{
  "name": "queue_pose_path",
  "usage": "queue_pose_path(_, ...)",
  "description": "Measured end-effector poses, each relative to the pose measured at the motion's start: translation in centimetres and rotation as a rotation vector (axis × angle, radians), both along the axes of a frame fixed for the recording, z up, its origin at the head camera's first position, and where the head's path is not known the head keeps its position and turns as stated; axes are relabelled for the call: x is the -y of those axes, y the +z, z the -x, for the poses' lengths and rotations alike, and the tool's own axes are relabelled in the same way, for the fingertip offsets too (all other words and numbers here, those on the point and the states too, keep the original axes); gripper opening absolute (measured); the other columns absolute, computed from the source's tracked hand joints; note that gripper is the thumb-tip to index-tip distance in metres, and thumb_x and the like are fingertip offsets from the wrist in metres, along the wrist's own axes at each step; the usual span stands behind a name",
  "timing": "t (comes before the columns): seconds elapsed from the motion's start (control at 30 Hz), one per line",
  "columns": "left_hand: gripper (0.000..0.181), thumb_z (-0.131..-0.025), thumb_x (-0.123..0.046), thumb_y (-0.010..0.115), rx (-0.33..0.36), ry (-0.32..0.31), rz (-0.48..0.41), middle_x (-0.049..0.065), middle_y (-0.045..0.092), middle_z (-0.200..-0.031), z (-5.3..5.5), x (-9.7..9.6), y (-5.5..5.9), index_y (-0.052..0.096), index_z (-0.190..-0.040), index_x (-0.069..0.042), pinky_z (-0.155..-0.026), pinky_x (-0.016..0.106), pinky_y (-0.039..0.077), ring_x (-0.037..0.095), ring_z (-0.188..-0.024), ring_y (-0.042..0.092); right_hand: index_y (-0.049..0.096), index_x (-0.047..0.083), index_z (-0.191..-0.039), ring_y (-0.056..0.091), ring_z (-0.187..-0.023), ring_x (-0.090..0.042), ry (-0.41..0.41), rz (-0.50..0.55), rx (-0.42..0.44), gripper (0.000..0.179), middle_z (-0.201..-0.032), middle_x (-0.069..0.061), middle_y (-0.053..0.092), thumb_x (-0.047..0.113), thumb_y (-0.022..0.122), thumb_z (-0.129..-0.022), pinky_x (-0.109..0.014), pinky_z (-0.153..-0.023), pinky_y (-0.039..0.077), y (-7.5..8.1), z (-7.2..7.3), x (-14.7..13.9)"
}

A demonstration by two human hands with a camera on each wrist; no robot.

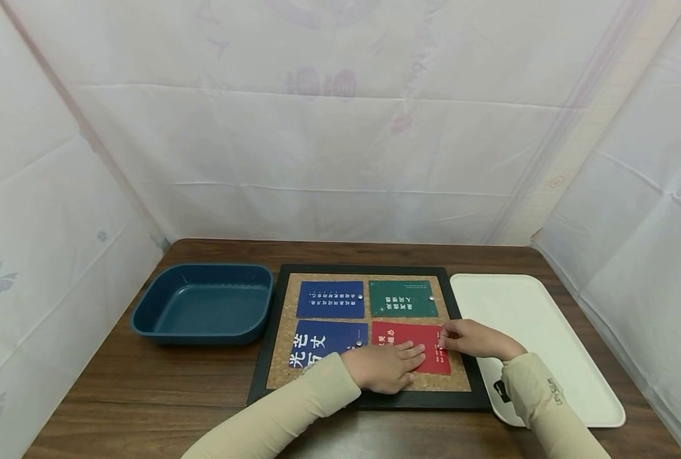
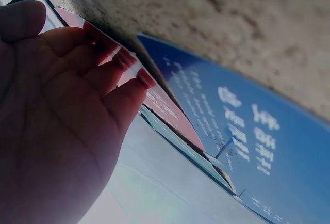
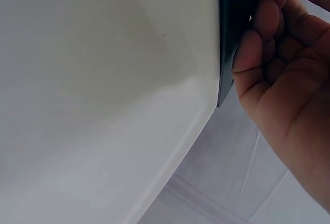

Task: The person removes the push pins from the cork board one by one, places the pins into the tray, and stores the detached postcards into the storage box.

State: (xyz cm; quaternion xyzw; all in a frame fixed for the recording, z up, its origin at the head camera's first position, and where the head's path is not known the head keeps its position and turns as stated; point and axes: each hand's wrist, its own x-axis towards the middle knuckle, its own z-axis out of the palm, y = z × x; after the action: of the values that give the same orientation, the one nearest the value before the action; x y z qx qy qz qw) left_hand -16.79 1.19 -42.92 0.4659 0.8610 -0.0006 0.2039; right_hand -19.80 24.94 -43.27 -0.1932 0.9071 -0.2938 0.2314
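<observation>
A red card (image 1: pixel 407 335) with white lettering lies on a black-framed cork board (image 1: pixel 426 382). My left hand (image 1: pixel 383 368) lies flat across its lower left part, fingers straight and pressing on it. At the card's right edge, the fingertips of my right hand (image 1: pixel 474 338) pinch a small whitish pushpin (image 1: pixel 441 344), mostly hidden by the fingers. The right wrist view shows that hand's fingers curled in beside the board's dark frame (image 3: pixel 227 53). A blue card (image 1: pixel 331 338) with large white characters sits left of the red one, a metal pushpin (image 1: pixel 359 343) at its right side.
Farther up the board are another blue card (image 1: pixel 330 299) and a green card (image 1: pixel 403 298), each pinned at its right side. A dark blue basin (image 1: pixel 202 335) stands to the left. A white tray (image 1: pixel 523 306) lies to the right, under my right forearm.
</observation>
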Motion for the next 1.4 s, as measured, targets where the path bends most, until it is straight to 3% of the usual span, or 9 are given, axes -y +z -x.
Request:
queue_pose_path(0.43,0.052,-0.103,-0.038,0.036,-0.050,-0.018,0.026,-0.009,0.023,-0.159,-0.10,-0.25,0.06,0.030,-0.152,-0.021,-0.117,0.021,0.023,0.008,-0.147,0.019,0.062,0.006,-0.088,0.047,-0.069,-0.012,0.013,0.001,-0.012,0.012,-0.075,0.001,0.054,0.016,0.057,-0.094,-0.026,-0.059,0.041,0.02,0.01,-0.13)
queue_pose_path(0.87,0.052,-0.104,-0.037,0.036,-0.024,-0.002,0.025,-0.009,0.022,-0.160,-0.06,-0.23,0.00,0.029,-0.152,-0.021,-0.118,0.022,0.022,0.008,-0.148,0.018,0.061,0.007,-0.088,0.046,-0.066,-0.011,0.008,0.013,-0.016,0.015,-0.074,0.001,0.053,0.019,0.057,-0.095,-0.024,-0.058,0.040,-0.17,0.09,-0.36)
queue_pose_path(1.4,0.052,-0.103,-0.038,0.037,-0.046,0.000,0.033,-0.009,0.023,-0.159,-0.25,-0.34,0.08,0.030,-0.152,-0.022,-0.118,0.022,0.023,0.008,-0.147,0.019,0.063,0.008,-0.088,0.048,-0.070,-0.014,-0.018,0.017,-0.010,0.016,-0.075,0.000,0.055,0.023,0.060,-0.094,-0.026,-0.058,0.040,-0.20,0.23,-0.72)
